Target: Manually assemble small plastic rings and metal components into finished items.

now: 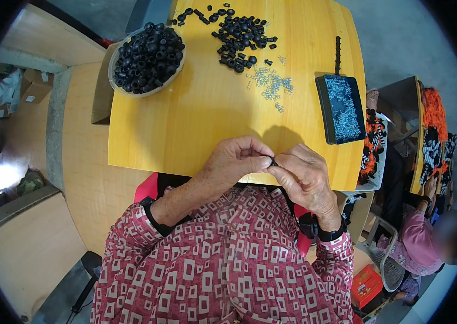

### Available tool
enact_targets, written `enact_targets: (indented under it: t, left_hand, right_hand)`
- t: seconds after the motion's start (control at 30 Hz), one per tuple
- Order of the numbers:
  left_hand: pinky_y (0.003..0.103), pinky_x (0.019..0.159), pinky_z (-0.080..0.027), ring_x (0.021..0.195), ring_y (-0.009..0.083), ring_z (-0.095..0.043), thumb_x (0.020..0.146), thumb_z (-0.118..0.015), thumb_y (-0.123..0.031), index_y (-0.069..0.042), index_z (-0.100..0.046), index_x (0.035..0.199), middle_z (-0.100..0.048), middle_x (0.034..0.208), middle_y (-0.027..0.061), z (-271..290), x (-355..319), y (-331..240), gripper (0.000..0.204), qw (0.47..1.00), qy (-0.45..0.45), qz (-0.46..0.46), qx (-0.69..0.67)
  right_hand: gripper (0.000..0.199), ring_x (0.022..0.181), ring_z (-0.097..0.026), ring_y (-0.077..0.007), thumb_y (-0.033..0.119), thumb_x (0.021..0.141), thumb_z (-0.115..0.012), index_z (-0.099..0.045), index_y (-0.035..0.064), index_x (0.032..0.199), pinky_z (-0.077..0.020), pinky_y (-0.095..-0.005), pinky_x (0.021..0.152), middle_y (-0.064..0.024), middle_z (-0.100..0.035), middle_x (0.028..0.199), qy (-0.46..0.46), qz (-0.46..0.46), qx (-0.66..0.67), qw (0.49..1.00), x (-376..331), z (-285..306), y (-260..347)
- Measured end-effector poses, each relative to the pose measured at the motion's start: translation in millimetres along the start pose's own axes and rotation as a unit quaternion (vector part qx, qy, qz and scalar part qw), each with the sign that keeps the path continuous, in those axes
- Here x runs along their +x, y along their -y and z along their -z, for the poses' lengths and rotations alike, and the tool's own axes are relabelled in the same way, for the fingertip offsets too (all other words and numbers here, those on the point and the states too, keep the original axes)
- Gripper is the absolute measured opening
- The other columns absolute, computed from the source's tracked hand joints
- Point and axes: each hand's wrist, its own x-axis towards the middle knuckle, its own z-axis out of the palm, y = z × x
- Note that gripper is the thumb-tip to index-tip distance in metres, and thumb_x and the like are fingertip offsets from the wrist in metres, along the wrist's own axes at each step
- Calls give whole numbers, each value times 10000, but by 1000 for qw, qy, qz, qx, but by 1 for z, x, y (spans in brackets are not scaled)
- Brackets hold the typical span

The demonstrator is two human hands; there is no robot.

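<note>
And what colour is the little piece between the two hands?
Black; the little piece shows best in the head view.

A small black piece [273, 161] is pinched between the thumbs and fingers of the left hand [234, 160] and the right hand [305, 175], which are held together over the near edge of a yellow wooden table [196, 124]. A black band is worn on each wrist. At the far left, a round bowl [138, 95] is heaped with rounded black plastic parts [150, 56]; more loose black parts [239, 35] are scattered beside it. Tiny silvery pieces [274, 83] are spread nearer the hands, and similar ones are contained in a black dustpan [323, 102] at the right, its handle pointed away.
</note>
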Motion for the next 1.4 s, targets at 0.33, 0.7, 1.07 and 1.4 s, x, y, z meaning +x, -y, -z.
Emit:
enact_targets:
  t: [0.33,0.7,1.07,1.4]
  left_hand:
    - [235,804,-539,884,84,-643,897,-705,-50,-5,-668,1075,-686,962,31,0,-2,0,187,996,-12,59,-59]
    - [235,885,-512,967,93,-627,931,-661,-28,14,-638,1094,-663,1012,40,-5,-5,-2,169,991,-39,-106,68]
    - [249,903,-512,973,92,-629,926,-662,-20,1,-642,1100,-676,1027,34,-2,-2,4,177,994,-18,-72,76]
    - [234,890,-508,962,81,-624,946,-646,-43,-1,-641,1105,-676,1009,30,-2,-2,2,165,992,-40,-30,119]
  right_hand:
    - [144,642,-559,-255,70,804,-748,-635,-14,827,-478,-366,588,-95,-567,748,26,131,-165,977,1,7,5]
    - [130,698,-618,-247,23,823,-740,-667,7,929,-496,-322,615,-107,-626,785,-103,-76,84,988,-7,-13,7]
    - [124,658,-618,-257,29,825,-734,-652,-8,910,-485,-339,583,-106,-621,755,-40,-125,113,985,-9,-10,0]
    - [217,666,-607,-270,129,791,-794,-637,8,880,-494,-371,587,-107,-602,747,-67,7,-56,996,-2,-9,-1]
